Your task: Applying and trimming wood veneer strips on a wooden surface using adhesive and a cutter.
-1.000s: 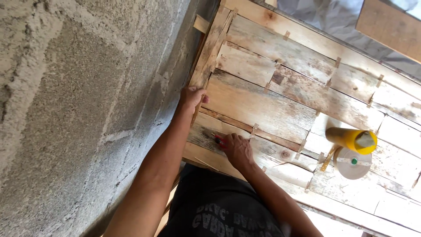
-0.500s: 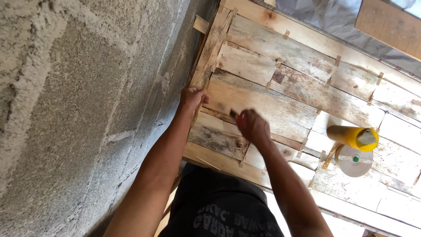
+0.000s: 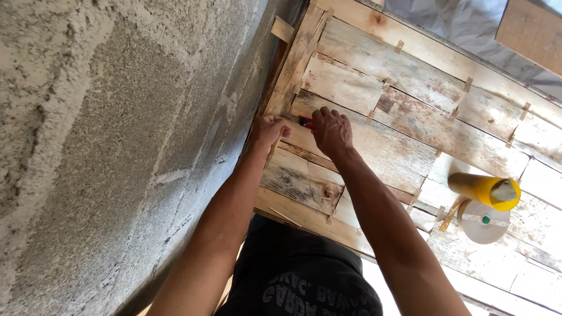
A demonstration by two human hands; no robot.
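The left hand [image 3: 268, 130] rests at the left edge of the weathered wooden plank panel [image 3: 410, 123], where the boards meet the rough grey concrete block wall [image 3: 105, 146]; its fingers are curled against the edge plank, and whether they pinch anything cannot be told. The right hand [image 3: 332, 132] sits just beside it on the boards, fingers clenched around a small red-handled tool [image 3: 305, 122], whose tip lies between the two hands on a plank. Little room is left between the hands and the wall. To the right the planks lie open, up to a yellow cylindrical tube [image 3: 483, 191] and a round white spool [image 3: 483, 221], well apart from both hands. Near the bottom edge, the person's dark printed shirt [image 3: 298, 275] shows.
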